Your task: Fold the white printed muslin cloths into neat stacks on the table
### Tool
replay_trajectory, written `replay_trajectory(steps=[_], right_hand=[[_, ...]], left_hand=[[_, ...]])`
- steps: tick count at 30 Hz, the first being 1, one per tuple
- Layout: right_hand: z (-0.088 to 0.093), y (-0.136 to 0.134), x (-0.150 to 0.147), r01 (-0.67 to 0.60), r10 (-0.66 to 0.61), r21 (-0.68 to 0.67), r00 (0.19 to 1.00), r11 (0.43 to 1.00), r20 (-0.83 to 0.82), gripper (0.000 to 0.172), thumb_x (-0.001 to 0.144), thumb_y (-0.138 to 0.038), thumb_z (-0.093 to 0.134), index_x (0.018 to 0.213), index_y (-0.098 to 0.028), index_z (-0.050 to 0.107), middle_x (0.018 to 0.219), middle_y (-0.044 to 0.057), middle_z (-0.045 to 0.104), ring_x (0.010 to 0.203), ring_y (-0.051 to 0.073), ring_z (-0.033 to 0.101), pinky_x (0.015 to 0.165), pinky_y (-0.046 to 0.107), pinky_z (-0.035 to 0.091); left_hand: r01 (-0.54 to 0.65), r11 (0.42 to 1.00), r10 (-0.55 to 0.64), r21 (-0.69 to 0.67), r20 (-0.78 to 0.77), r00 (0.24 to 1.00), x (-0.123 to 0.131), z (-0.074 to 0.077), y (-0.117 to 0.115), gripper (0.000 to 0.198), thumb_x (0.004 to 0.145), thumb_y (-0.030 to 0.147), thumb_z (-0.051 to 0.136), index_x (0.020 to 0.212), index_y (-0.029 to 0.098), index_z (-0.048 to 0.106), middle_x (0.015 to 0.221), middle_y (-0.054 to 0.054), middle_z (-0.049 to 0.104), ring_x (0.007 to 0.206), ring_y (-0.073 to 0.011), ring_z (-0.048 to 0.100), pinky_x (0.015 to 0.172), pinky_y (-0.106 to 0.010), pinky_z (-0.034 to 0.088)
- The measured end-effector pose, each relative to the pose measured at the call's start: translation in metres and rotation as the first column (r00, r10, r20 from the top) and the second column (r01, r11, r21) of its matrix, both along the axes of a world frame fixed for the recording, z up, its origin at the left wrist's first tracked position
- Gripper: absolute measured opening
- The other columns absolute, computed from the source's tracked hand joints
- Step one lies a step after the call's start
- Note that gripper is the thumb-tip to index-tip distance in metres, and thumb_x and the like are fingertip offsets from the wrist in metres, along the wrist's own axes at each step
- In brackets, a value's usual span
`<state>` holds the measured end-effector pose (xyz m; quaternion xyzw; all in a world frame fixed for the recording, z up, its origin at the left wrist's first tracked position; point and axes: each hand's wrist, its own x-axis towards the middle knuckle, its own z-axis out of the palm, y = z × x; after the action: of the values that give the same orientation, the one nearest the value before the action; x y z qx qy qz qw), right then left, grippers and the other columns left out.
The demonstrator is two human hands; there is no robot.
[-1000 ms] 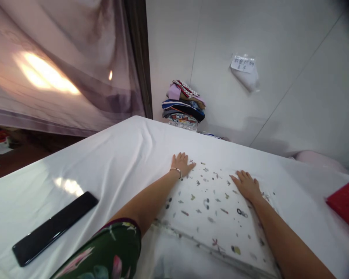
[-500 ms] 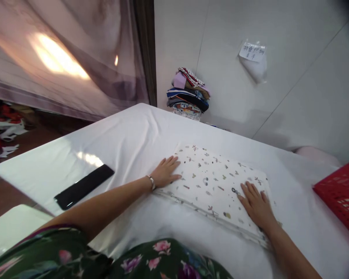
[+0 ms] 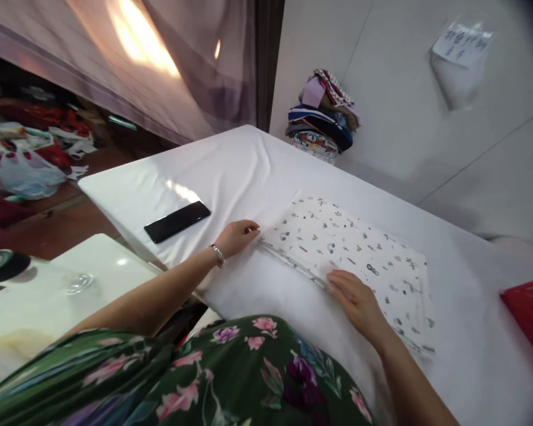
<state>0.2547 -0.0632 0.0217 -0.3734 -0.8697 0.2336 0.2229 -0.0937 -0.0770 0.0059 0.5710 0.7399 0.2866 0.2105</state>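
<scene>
A folded white cloth (image 3: 337, 236) printed with small grey, green and brown motifs lies flat on the white-covered table, its layered edge towards me. My left hand (image 3: 237, 238), with a silver bracelet at the wrist, is at the cloth's near-left corner, thumb and fingers closed on it. Halfway along the near edge, my right hand (image 3: 355, 300) has its fingers bent over the top layer and the thumb at the edge, pinching it. The fingertips of both hands are partly hidden.
A black phone (image 3: 177, 221) lies left on the white tablecloth (image 3: 213, 171). Folded clothes (image 3: 322, 121) are stacked by the wall. A red basket (image 3: 528, 313) stands at the right edge. On the left are a pale side table (image 3: 102, 260) and plastic bags (image 3: 29, 171) on the floor.
Both hands were spread flat on the cloth; now they are closed at its near edge. My right hand has moved left and nearer. The camera view has turned left and down.
</scene>
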Motion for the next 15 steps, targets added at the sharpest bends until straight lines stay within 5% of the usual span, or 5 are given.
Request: replay_trajectory(steps=[6, 11, 15], right_hand=[[0.022, 0.016, -0.091, -0.186, 0.184, 0.077, 0.982, 0.979, 0.033, 0.017, 0.087, -0.025, 0.046, 0.09, -0.021, 0.063, 0.09, 0.005, 0.063, 0.089, 0.018, 0.056, 0.082, 0.033, 0.044], [-0.003, 0.035, -0.157, -0.126, 0.086, 0.226, 0.98, 0.966, 0.179, 0.019, 0.081, -0.027, 0.055, 0.098, -0.018, 0.061, 0.092, 0.008, 0.059, 0.09, 0.022, 0.052, 0.082, 0.036, 0.042], [-0.021, 0.043, -0.168, -0.111, 0.075, 0.205, 0.981, 0.972, 0.177, 0.019, 0.082, -0.028, 0.055, 0.098, -0.02, 0.062, 0.091, 0.008, 0.059, 0.091, 0.022, 0.051, 0.08, 0.034, 0.041]], left_hand=[[0.117, 0.993, -0.11, 0.026, -0.199, 0.974, 0.013, -0.001, -0.02, 0.025, 0.077, 0.037, 0.051, 0.088, 0.022, 0.067, 0.091, -0.004, 0.061, 0.083, -0.0187, 0.055, 0.074, -0.03, 0.042], [0.135, 0.989, -0.12, 0.063, -0.206, 0.971, 0.023, -0.005, -0.015, 0.019, 0.076, 0.027, 0.05, 0.082, 0.02, 0.066, 0.087, -0.005, 0.059, 0.083, -0.0185, 0.055, 0.073, -0.029, 0.042], [0.098, 0.991, -0.086, 0.092, -0.119, 0.989, 0.025, -0.007, -0.011, 0.017, 0.075, 0.025, 0.05, 0.082, 0.02, 0.064, 0.087, -0.004, 0.06, 0.079, -0.0162, 0.056, 0.069, -0.026, 0.042]])
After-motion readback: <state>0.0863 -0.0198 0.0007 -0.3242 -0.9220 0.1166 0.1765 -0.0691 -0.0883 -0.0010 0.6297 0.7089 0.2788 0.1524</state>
